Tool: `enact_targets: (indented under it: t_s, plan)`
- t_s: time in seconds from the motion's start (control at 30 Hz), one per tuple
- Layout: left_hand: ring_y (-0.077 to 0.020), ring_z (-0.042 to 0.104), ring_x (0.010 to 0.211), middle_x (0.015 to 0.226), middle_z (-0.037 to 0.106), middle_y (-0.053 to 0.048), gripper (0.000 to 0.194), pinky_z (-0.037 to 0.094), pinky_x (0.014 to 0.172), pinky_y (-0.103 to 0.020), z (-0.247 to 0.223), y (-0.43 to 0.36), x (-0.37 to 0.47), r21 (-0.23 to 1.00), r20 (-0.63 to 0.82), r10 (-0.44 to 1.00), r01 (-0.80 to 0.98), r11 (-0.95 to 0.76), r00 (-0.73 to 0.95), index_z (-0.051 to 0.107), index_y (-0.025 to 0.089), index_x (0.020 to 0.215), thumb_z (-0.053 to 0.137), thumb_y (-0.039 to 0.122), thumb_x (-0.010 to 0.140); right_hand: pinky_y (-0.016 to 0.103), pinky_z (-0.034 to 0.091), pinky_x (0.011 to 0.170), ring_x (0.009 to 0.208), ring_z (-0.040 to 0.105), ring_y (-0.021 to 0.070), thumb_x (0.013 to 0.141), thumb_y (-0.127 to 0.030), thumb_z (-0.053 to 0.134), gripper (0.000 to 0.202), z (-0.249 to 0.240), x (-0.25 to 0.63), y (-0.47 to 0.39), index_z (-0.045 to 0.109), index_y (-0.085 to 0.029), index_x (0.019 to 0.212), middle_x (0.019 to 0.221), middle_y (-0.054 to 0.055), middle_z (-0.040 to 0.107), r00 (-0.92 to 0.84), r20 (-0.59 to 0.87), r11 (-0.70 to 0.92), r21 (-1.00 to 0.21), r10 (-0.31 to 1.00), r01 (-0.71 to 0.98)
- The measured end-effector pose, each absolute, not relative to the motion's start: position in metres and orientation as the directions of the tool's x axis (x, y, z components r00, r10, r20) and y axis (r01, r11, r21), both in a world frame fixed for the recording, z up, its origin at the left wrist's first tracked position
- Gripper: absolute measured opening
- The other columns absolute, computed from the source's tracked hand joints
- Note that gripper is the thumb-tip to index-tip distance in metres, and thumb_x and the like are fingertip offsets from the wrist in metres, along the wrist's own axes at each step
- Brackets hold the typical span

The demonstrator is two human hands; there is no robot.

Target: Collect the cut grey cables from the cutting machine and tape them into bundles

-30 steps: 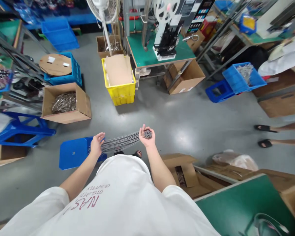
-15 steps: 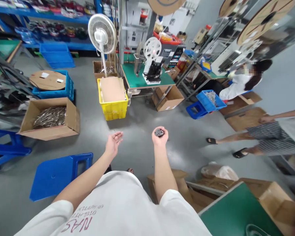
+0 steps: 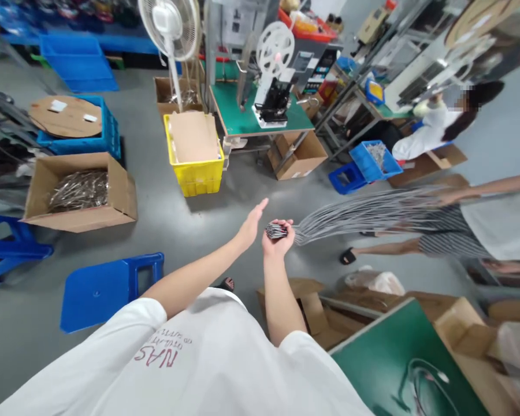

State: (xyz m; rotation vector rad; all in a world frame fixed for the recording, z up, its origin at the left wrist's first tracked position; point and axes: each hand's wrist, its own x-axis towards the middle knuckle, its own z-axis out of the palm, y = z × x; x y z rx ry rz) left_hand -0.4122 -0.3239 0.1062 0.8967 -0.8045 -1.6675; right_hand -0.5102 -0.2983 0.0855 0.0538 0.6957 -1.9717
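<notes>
A long bundle of thin grey cables [image 3: 355, 215] stretches from the centre to the right, its dark ends gathered in my right hand [image 3: 278, 240]. The fingers of that hand are wrapped round the bundle. Just left of the cable ends is my left hand [image 3: 252, 224], flat with fingers stretched out, holding nothing and apart from the cables. At the far end of the bundle, a standing person's hand [image 3: 448, 197] is near the cables; its grip is blurred.
A yellow crate [image 3: 198, 176] with cardboard stands ahead, beside a fan [image 3: 167, 23]. A blue stool [image 3: 96, 293] is at lower left, a green table [image 3: 398, 364] at lower right. A seated person [image 3: 433, 130] is at the upper right.
My left hand has moved right, close to the cable ends. The bundle now extends in view to the right, where the standing person's arm reaches further in.
</notes>
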Motion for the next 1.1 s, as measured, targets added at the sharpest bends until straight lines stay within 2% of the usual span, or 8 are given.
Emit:
enact_targets:
  t_s: [0.13,0.23,0.37,0.47,0.57,0.7,0.93,1.1]
  plan:
    - [-0.0180,0.033,0.143,0.146,0.050,-0.002,0.038,0.014,0.122,-0.035,0.078,-0.305,-0.360,0.906,-0.218,-0.969,0.344,-0.247,-0.120,0.062,0.026,0.125,0.046,0.037,0.093,0.017,0.054,0.065,0.051,0.057,0.0039,0.072,-0.012,0.053,0.012,0.056,-0.532,-0.292,0.055,-0.023,0.078,0.058,-0.012,0.055,-0.328,-0.494,-0.214,-0.274,-0.805,0.938]
    - [-0.0209,0.035,0.142,0.143,0.053,-0.005,0.038,0.016,0.121,-0.040,0.053,-0.272,-0.300,0.917,-0.326,-0.945,0.239,-0.318,-0.007,0.064,0.025,0.121,0.046,0.039,0.091,0.016,0.052,0.055,0.045,0.055,0.0042,0.069,-0.009,0.050,0.013,0.035,-0.537,-0.280,0.051,-0.021,0.074,0.056,-0.010,0.055,-0.150,-0.592,-0.136,-0.068,-0.792,0.988]
    - [-0.0242,0.039,0.139,0.140,0.055,-0.009,0.043,0.019,0.119,-0.050,0.034,-0.227,-0.227,0.882,-0.467,-0.869,0.162,-0.443,0.165,0.064,0.023,0.117,0.038,0.045,0.090,0.015,0.052,0.051,0.044,0.055,0.0054,0.067,-0.006,0.050,0.015,0.018,-0.551,-0.263,0.047,-0.021,0.072,0.054,-0.010,0.054,-0.012,-0.594,-0.137,0.166,-0.805,0.977]
    - [-0.0238,0.041,0.138,0.138,0.057,-0.010,0.045,0.022,0.116,-0.051,0.024,-0.214,-0.198,0.852,-0.523,-0.809,0.148,-0.502,0.269,0.062,0.022,0.115,0.032,0.045,0.090,0.017,0.054,0.054,0.050,0.058,0.0067,0.067,-0.005,0.052,0.017,0.010,-0.551,-0.254,0.047,-0.020,0.073,0.058,-0.008,0.057,0.081,-0.582,-0.068,0.230,-0.809,0.971]
    - [-0.0229,0.046,0.134,0.132,0.061,-0.011,0.046,0.029,0.113,-0.050,0.015,-0.221,-0.197,0.830,-0.557,-0.775,0.158,-0.535,0.298,0.062,0.022,0.113,0.029,0.044,0.089,0.018,0.056,0.056,0.055,0.061,0.0075,0.067,-0.003,0.053,0.018,-0.001,-0.540,-0.255,0.049,-0.020,0.073,0.062,-0.006,0.060,0.095,-0.653,-0.011,0.156,-0.751,0.988]
    - [-0.0221,0.054,0.127,0.125,0.066,-0.012,0.047,0.037,0.108,-0.047,0.006,-0.247,-0.228,0.825,-0.565,-0.796,0.185,-0.534,0.216,0.063,0.021,0.112,0.029,0.044,0.088,0.017,0.056,0.054,0.052,0.060,0.0070,0.066,-0.003,0.052,0.020,-0.008,-0.544,-0.275,0.045,-0.021,0.067,0.057,-0.008,0.057,0.006,-0.694,-0.027,0.037,-0.720,0.999]
    - [-0.0234,0.056,0.124,0.121,0.068,-0.012,0.046,0.041,0.104,-0.045,0.024,-0.280,-0.284,0.830,-0.496,-0.868,0.299,-0.472,0.008,0.064,0.020,0.111,0.031,0.042,0.087,0.016,0.055,0.053,0.046,0.056,0.0058,0.070,-0.006,0.047,0.020,0.046,-0.581,-0.326,0.042,-0.022,0.061,0.050,-0.010,0.052,-0.232,-0.594,-0.196,-0.126,-0.770,0.973]
    - [-0.0229,0.056,0.123,0.125,0.066,-0.013,0.047,0.041,0.102,-0.044,0.042,-0.295,-0.283,0.802,-0.485,-0.874,0.399,-0.445,-0.001,0.060,0.020,0.112,0.027,0.043,0.088,0.016,0.055,0.059,0.048,0.057,0.0053,0.073,-0.006,0.046,0.019,0.074,-0.544,-0.326,0.045,-0.022,0.064,0.051,-0.010,0.052,-0.323,-0.531,-0.258,-0.196,-0.783,0.946]
